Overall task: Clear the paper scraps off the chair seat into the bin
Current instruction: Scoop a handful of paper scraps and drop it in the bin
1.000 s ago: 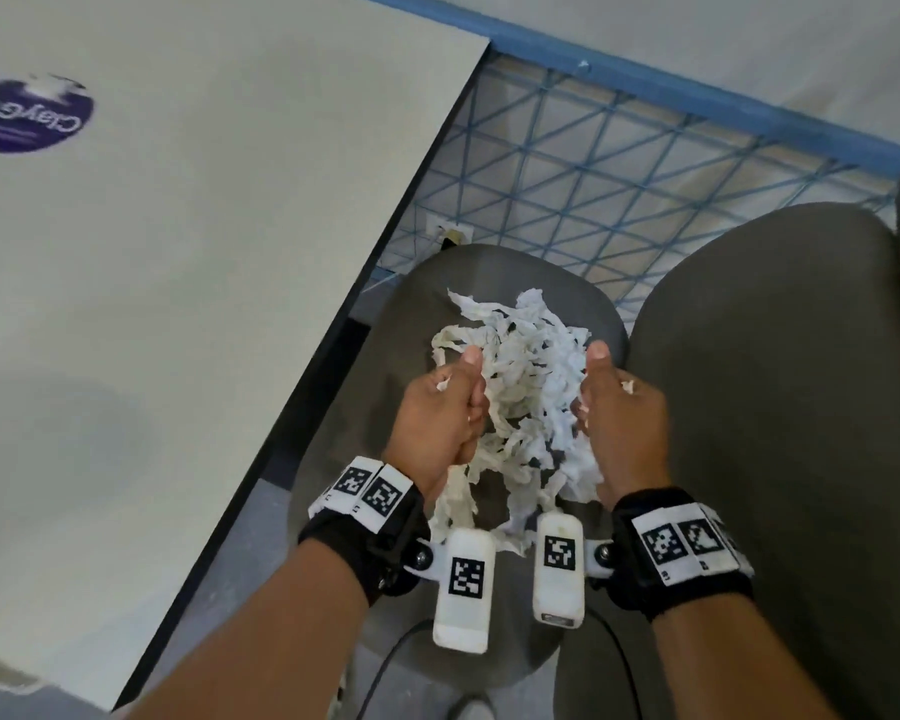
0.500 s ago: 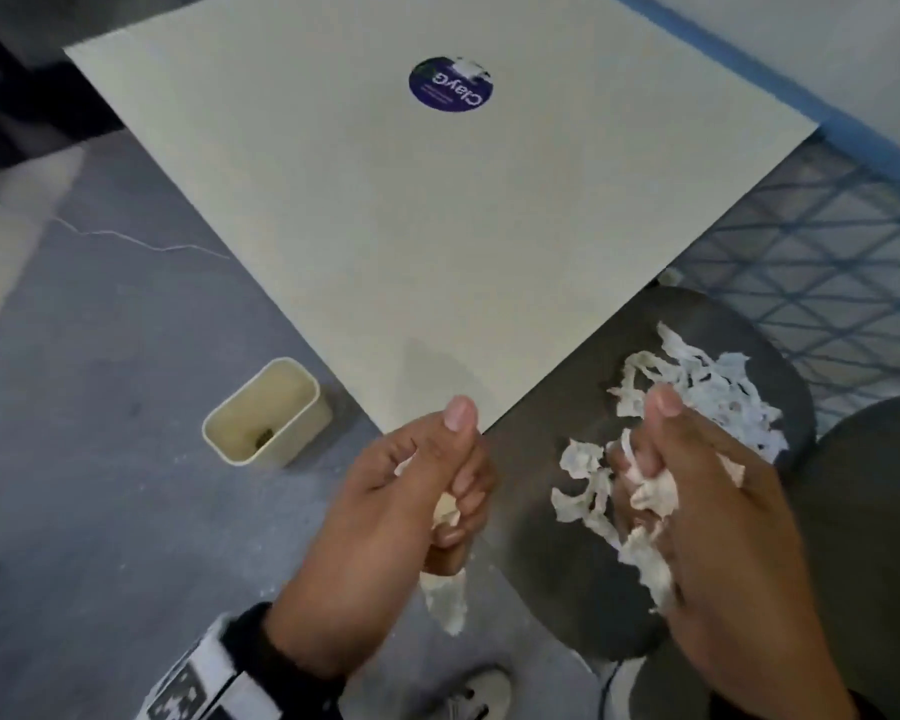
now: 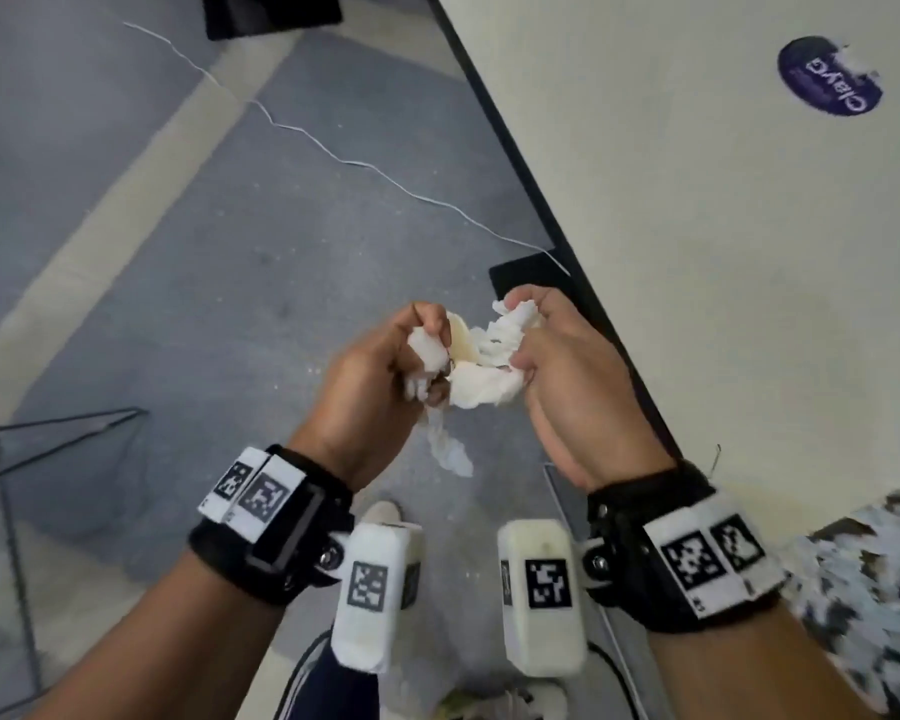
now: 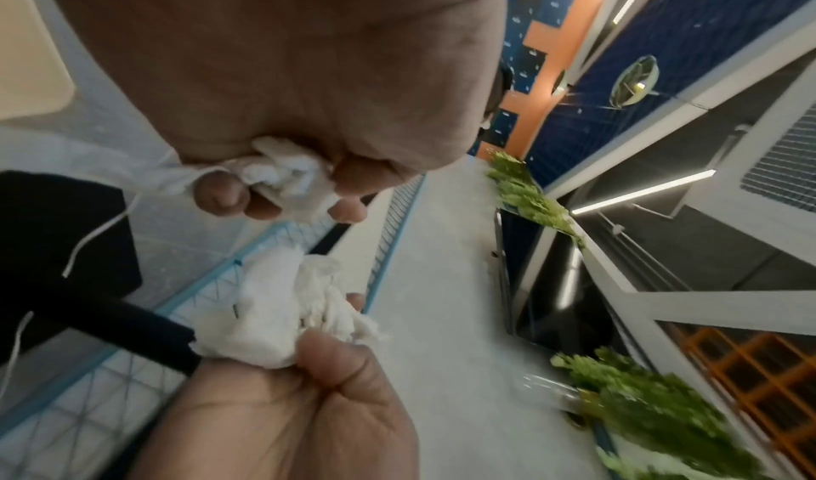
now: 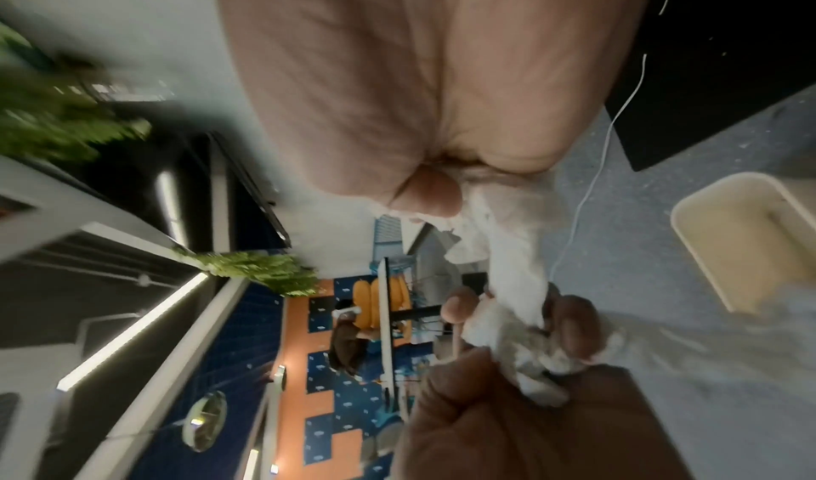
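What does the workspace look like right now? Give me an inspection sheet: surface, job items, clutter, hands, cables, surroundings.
Surface: grey floor with a pale stripe; cream tabletop at right.
Job's things: paper scraps bunched between both hands, one strip dangling; cream bin shows in the right wrist view, mostly hidden behind the scraps in the head view. More scraps blurred at lower right.
Clutter: dark mat on the floor; purple sticker on the tabletop.
Grippers: left hand and right hand each grip scraps.
Cables: thin white cable across the floor.
Surroundings: green plants, blue and orange walls.
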Available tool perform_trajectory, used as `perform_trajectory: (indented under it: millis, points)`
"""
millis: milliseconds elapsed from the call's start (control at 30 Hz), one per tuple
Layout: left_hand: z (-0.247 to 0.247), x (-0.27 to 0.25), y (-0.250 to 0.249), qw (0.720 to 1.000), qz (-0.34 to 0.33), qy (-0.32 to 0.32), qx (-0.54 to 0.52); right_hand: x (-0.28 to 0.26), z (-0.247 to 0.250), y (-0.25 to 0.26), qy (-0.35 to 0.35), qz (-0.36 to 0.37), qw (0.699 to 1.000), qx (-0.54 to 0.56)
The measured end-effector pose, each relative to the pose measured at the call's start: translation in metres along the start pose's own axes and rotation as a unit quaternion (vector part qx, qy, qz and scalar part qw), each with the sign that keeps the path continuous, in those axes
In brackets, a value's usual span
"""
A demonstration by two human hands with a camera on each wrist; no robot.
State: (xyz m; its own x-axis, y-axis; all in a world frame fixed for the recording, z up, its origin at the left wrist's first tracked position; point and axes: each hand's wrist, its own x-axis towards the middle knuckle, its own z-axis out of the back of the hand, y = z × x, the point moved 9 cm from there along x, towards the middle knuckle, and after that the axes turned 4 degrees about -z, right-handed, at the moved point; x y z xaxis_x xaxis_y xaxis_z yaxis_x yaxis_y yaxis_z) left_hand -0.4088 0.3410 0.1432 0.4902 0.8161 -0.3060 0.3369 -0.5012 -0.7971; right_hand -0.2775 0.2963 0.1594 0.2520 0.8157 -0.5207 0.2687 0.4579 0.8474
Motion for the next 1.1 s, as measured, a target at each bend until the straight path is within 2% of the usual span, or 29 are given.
perform_trajectory:
  millis: [100,200,367,567,633,700,867,967,1033,1100]
  points:
    - [0.079,0.053,0.019,0.99,0.008,-0.095,0.099,0.076,-0.025,-0.039,-0.029,-0.033,0.997,-0.068]
    - [0.147,0.102,0.049,0.977,0.038,-0.142,0.153,0.15,-0.036,-0.088,-0.059,-0.052,0.992,-0.094]
    - [0.224,0.168,0.102,0.962,0.057,-0.151,0.22,0.242,-0.036,-0.163,-0.121,-0.096,0.971,-0.185]
    - [0.294,0.215,0.169,0.928,0.079,-0.175,0.32,0.301,-0.036,-0.235,-0.137,-0.162,0.943,-0.255]
    - [0.307,0.226,0.189,0.918,0.092,-0.185,0.337,0.314,-0.035,-0.257,-0.133,-0.189,0.936,-0.264]
    - [0.312,0.236,0.205,0.905,0.098,-0.167,0.38,0.326,-0.032,-0.281,-0.127,-0.222,0.932,-0.256]
    - [0.302,0.254,0.237,0.876,0.149,-0.064,0.455,0.346,-0.032,-0.31,-0.11,-0.248,0.935,-0.228]
    - [0.299,0.255,0.244,0.853,0.18,-0.008,0.49,0.356,-0.035,-0.334,-0.087,-0.264,0.946,-0.164]
    - [0.299,0.255,0.241,0.85,0.19,0.002,0.491,0.37,-0.027,-0.364,-0.085,-0.269,0.95,-0.133]
    - [0.301,0.254,0.237,0.847,0.205,-0.006,0.49,0.373,-0.025,-0.367,-0.084,-0.262,0.953,-0.127]
